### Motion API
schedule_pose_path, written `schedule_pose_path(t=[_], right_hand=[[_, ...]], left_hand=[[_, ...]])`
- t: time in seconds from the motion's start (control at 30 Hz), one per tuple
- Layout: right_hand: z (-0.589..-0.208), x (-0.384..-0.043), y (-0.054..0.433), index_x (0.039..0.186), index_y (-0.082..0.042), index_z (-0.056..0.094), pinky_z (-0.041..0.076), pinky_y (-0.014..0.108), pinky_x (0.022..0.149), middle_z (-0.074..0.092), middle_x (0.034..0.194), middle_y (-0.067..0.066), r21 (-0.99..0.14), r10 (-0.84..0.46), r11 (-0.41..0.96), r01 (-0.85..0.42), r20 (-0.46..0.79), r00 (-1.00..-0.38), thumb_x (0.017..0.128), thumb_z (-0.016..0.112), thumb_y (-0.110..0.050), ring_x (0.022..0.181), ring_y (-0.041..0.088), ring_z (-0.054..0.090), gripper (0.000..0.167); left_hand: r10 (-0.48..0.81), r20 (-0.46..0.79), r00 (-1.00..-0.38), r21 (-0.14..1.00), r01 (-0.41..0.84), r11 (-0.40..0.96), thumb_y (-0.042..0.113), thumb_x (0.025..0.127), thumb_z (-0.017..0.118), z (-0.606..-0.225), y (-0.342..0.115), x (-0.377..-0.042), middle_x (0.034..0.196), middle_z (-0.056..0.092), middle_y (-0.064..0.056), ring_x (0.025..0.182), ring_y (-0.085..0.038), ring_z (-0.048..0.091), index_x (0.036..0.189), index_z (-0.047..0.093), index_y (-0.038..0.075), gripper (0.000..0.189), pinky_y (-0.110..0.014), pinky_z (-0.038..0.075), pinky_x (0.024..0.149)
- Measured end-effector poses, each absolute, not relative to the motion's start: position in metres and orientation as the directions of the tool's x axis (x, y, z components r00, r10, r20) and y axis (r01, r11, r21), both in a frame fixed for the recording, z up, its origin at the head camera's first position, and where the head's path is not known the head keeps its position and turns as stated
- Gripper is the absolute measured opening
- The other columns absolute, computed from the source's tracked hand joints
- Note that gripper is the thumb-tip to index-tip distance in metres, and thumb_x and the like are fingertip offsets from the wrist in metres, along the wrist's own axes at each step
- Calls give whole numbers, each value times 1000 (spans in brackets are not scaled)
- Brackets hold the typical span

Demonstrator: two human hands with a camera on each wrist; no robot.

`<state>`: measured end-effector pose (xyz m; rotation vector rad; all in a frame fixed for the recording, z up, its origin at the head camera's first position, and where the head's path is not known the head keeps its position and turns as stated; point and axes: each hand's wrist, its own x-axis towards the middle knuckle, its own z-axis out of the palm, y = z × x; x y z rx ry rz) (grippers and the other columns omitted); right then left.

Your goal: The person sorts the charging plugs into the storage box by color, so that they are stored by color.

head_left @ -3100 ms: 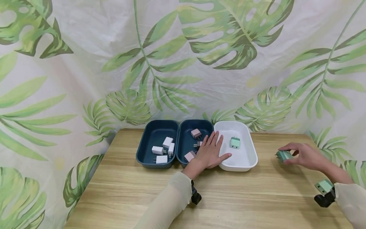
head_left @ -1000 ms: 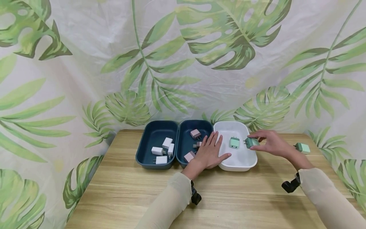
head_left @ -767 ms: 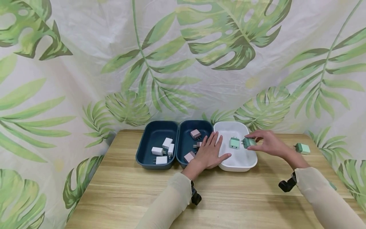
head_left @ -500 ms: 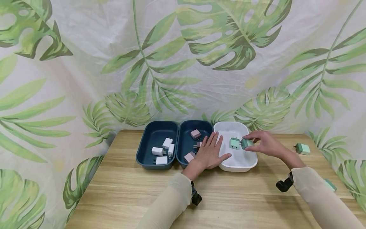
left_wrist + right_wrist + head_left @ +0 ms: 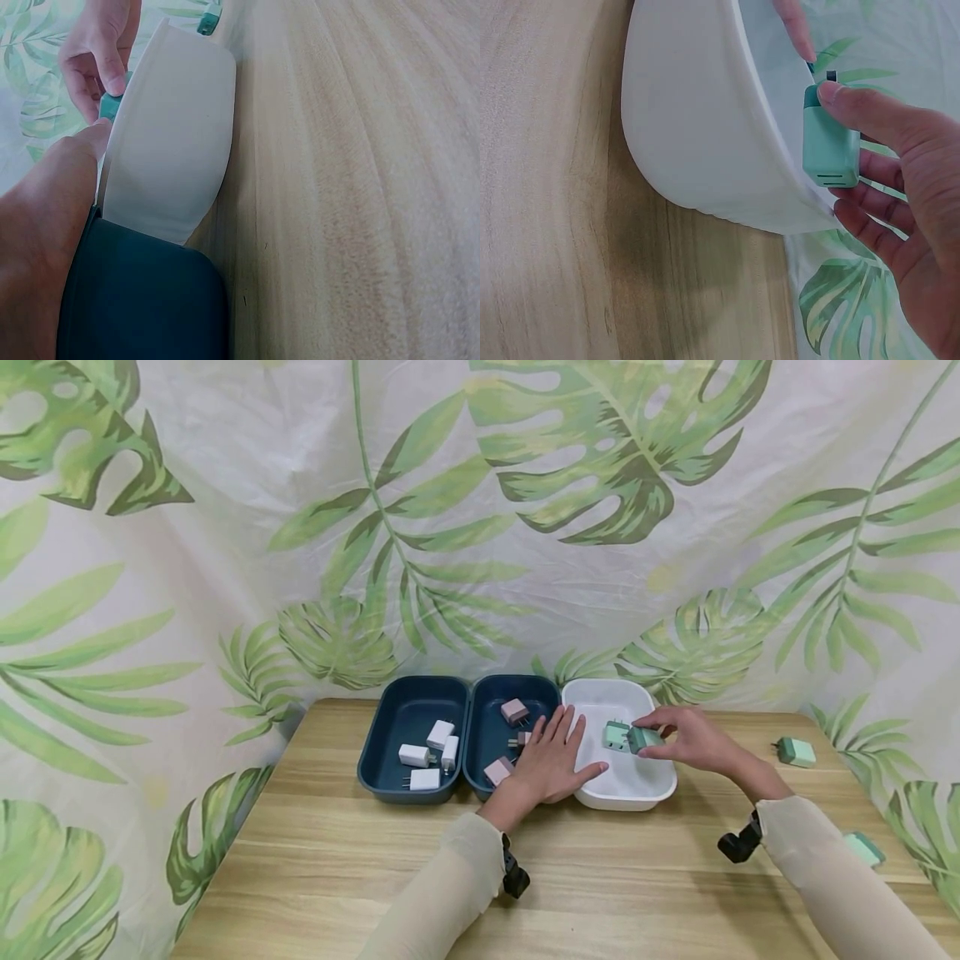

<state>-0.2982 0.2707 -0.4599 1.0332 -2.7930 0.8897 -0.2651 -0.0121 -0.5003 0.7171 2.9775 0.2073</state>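
Between thumb and fingers my right hand (image 5: pixel 693 741) pinches a green two-tone charger plug (image 5: pixel 831 139), its prongs pointing left, over the white tray (image 5: pixel 611 787). Another green charger plug (image 5: pixel 616 736) lies in that tray, just left of the held one. My left hand (image 5: pixel 550 757) rests with spread, straight fingers across the rims where the middle dark blue tray (image 5: pixel 487 693) meets the white one. Pink charger plugs (image 5: pixel 514 712) lie in the middle tray, one partly hidden by the left hand.
The left dark blue tray (image 5: pixel 390 718) holds several white charger plugs (image 5: pixel 424 779). Two more green plugs lie on the wooden table (image 5: pixel 585 877) at the right: one plug (image 5: pixel 795 752) farther back, another plug (image 5: pixel 865 849) beside the right sleeve. A leaf-patterned cloth (image 5: pixel 450 568) hangs behind.
My right hand has carried the green charger plug from the table's right side leftward over the white tray, then a little closer to the plug inside. My left hand has stayed in place.
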Motion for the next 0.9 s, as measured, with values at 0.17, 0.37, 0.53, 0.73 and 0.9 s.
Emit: schedule_pose_path(t=[0.17,0.37,0.53,0.73,0.9], right_hand=[[-461,-297,270,118,-3,81,62,43,79,79,109,7,-491,-590,621,-611,221,-777,82,94,-20,91,17,69,42],[-464,-298,270,118,-3,81,62,42,80,79,109,7,-483,-591,626,-612,218,-777,82,93,-17,91,18,69,41],[-464,-299,270,117,0,79,62,40,80,79,111,14,-496,-587,616,-612,229,-777,83,92,-14,91,26,71,39],[-462,-297,273,117,0,79,62,42,81,78,113,17,-493,-580,630,-600,215,-786,85,90,-15,93,30,71,37],[-461,-293,275,114,-1,80,63,45,80,78,113,15,-482,-593,610,-629,250,-766,85,90,-13,96,35,72,33]], left_hand=[[457,-40,-889,152,447,882,79,103,28,-502,-12,-266,180,2,-6,165,-21,-8,172,10,19,94,-48,4,133],[458,-44,-888,156,446,881,79,103,27,-504,-12,-268,180,0,-5,165,-20,-9,172,9,20,93,-47,3,133],[461,-28,-887,144,453,880,78,104,28,-501,-13,-265,180,3,-6,165,-21,-6,172,11,19,92,-48,5,133],[457,-16,-889,135,451,882,79,103,26,-500,-13,-263,180,4,-6,165,-21,-5,172,12,19,92,-47,6,133],[457,-19,-889,137,451,882,78,104,26,-499,-13,-263,180,4,-6,165,-21,-6,172,11,19,92,-47,6,133]])
